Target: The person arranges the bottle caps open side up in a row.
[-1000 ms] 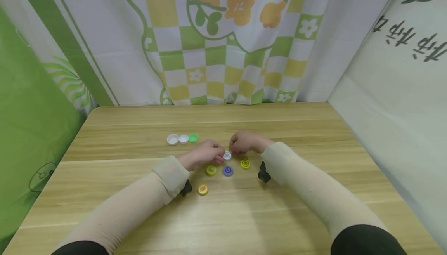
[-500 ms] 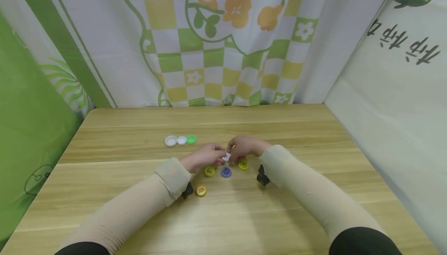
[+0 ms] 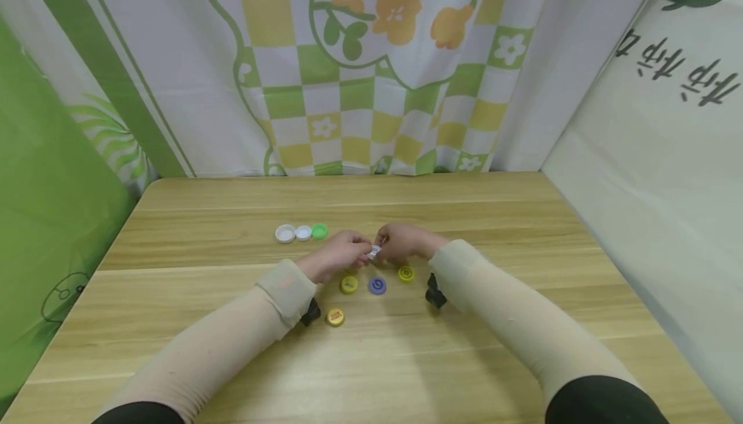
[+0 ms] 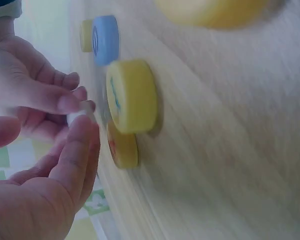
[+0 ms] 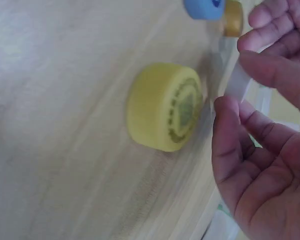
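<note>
Over the table's middle, my left hand [image 3: 339, 255] and right hand [image 3: 406, 242] meet at a small round white bottle cap [image 3: 374, 252]. Both hands pinch it by its edge, lifted and tilted. In the left wrist view the fingertips hide much of the white cap [image 4: 76, 116]; its pale side shows in the right wrist view between the right hand's [image 5: 270, 170] fingers. Just nearer than the hands lie a yellow cap [image 3: 349, 284], a blue-purple cap [image 3: 377, 285] and another yellow cap [image 3: 406, 273].
An orange-yellow cap [image 3: 335, 317] lies nearer on the wooden table [image 3: 232, 204]. Farther back at the left, a larger white cap [image 3: 285, 233], a smaller white cap [image 3: 304, 233] and a green cap [image 3: 319, 231] form a touching row. A patterned curtain [image 3: 371, 95] hangs behind.
The white cap lay flat between the hands a second ago. It has been picked up and tilted, and the hands have come together around it. The other caps have stayed put.
</note>
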Tool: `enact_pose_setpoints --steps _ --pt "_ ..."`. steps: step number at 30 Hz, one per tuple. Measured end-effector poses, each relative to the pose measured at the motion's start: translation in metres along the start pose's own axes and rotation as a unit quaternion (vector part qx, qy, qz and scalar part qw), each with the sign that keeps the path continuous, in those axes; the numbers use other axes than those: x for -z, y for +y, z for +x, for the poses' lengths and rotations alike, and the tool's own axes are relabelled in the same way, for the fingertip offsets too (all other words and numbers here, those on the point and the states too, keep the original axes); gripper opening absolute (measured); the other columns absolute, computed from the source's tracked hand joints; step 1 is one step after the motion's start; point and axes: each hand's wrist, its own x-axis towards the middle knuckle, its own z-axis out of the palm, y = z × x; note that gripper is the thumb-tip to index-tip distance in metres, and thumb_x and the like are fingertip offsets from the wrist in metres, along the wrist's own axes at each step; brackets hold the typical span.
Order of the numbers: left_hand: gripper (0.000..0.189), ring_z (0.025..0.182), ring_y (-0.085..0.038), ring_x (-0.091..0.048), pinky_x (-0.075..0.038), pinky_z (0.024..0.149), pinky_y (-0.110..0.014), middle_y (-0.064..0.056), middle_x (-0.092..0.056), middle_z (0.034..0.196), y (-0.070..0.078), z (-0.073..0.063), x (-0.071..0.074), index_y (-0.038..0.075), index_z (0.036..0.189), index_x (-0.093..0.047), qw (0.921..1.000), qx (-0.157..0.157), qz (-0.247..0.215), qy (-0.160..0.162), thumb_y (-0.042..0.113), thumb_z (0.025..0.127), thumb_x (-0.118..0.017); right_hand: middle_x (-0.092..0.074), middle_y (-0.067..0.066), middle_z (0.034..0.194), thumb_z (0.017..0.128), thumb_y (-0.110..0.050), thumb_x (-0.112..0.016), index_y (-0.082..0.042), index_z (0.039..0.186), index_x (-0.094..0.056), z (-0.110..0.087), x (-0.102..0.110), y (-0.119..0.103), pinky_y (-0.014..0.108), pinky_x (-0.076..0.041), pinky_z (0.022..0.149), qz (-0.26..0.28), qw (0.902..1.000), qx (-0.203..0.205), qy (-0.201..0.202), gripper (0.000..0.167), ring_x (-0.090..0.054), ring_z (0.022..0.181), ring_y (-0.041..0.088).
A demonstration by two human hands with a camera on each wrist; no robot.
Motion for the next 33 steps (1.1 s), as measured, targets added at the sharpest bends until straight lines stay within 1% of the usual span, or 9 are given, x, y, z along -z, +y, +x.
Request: enact_pose_setpoints --steps 2,5,9,12,17,22,25,28,33 --pt "0.036 0.099 -0.028 -0.064 -0.057 0.089 -0.034 -0.021 -0.065 0.115 -0.002 0.001 0.004 -0.013 0.133 -0.056 0.9999 -0.005 0.006 0.01 0.006 0.103 -0.053 -0.07 0.009 0.093 0.094 -0.013 -0.071 -0.001 0.105 -0.07 0.001 0.002 0.0 0.033 -0.055 0.076 0.036 0.9993 0.01 -0.004 0.017 -0.063 0.082 0.021" --pt "0.033 0.101 -0.03 -0.065 -0.057 0.089 -0.035 -0.02 -0.065 0.119 -0.004 0.001 0.01 -0.009 0.131 -0.06 0.9993 -0.014 0.014 0.031 0.005 0.102 -0.055 -0.07 0.011 0.098 0.097 -0.015 -0.068 0.001 0.112 -0.071 0.003 0.005 -0.001 0.036 -0.056 0.081 0.085 0.9962 0.02 -0.004 0.022 -0.064 0.088 0.023" --pt "0.028 0.11 -0.033 -0.065 -0.057 0.093 -0.037 -0.02 -0.064 0.122 -0.009 0.003 0.018 -0.007 0.127 -0.061 0.9981 -0.025 0.005 0.056 0.003 0.102 -0.054 -0.069 0.01 0.102 0.101 -0.02 -0.065 0.001 0.118 -0.069 0.007 0.007 -0.003 0.038 -0.055 0.087 0.127 0.9917 0.019 0.001 0.028 -0.063 0.093 0.02" --pt "0.026 0.11 -0.035 -0.065 -0.057 0.095 -0.038 -0.022 -0.063 0.121 -0.014 0.006 0.024 -0.008 0.126 -0.06 0.9972 -0.031 -0.01 0.067 0.002 0.103 -0.054 -0.067 0.01 0.101 0.104 -0.02 -0.062 0.002 0.119 -0.068 0.01 0.006 -0.007 0.039 -0.055 0.089 0.154 0.9879 0.017 0.006 0.027 -0.061 0.093 0.019" --pt "0.026 0.109 -0.036 -0.067 -0.056 0.097 -0.041 -0.024 -0.063 0.124 -0.02 0.006 0.033 -0.009 0.127 -0.058 0.9964 -0.036 -0.03 0.071 0.002 0.104 -0.054 -0.066 0.009 0.097 0.104 -0.018 -0.062 0.002 0.116 -0.067 0.014 0.005 -0.014 0.04 -0.056 0.089 0.175 0.9844 0.017 0.011 0.025 -0.062 0.092 0.021" --pt "0.028 0.112 -0.035 -0.065 -0.054 0.1 -0.042 -0.023 -0.064 0.124 -0.023 0.006 0.04 -0.009 0.128 -0.059 0.996 -0.039 -0.024 0.077 0.004 0.103 -0.058 -0.068 0.009 0.099 0.105 -0.018 -0.062 0.001 0.114 -0.068 0.021 0.003 -0.02 0.04 -0.056 0.091 0.187 0.9819 0.013 0.024 0.022 -0.063 0.093 0.021" --pt "0.029 0.112 -0.034 -0.066 -0.054 0.1 -0.041 -0.021 -0.066 0.122 -0.022 0.005 0.043 -0.007 0.128 -0.061 0.9945 -0.038 -0.019 0.096 0.007 0.103 -0.06 -0.068 0.011 0.104 0.106 -0.016 -0.059 0.003 0.114 -0.067 0.025 0.002 -0.023 0.04 -0.056 0.095 0.217 0.9757 0.006 0.031 0.022 -0.064 0.096 0.02" --pt "0.03 0.109 -0.034 -0.068 -0.055 0.099 -0.042 -0.02 -0.068 0.12 -0.021 0.005 0.046 -0.006 0.128 -0.062 0.9929 -0.037 -0.019 0.111 0.01 0.104 -0.06 -0.068 0.014 0.106 0.107 -0.014 -0.056 0.005 0.115 -0.064 0.028 0.002 -0.026 0.042 -0.056 0.096 0.248 0.9681 0.005 0.039 0.021 -0.065 0.096 0.024" --pt "0.032 0.108 -0.035 -0.068 -0.054 0.1 -0.043 -0.021 -0.068 0.12 -0.02 0.006 0.053 -0.007 0.131 -0.06 0.9914 -0.032 -0.028 0.124 0.012 0.107 -0.057 -0.067 0.013 0.097 0.107 -0.009 -0.054 0.005 0.115 -0.061 0.032 -0.001 -0.033 0.039 -0.059 0.088 0.281 0.9579 0.011 0.06 0.017 -0.066 0.09 0.025"
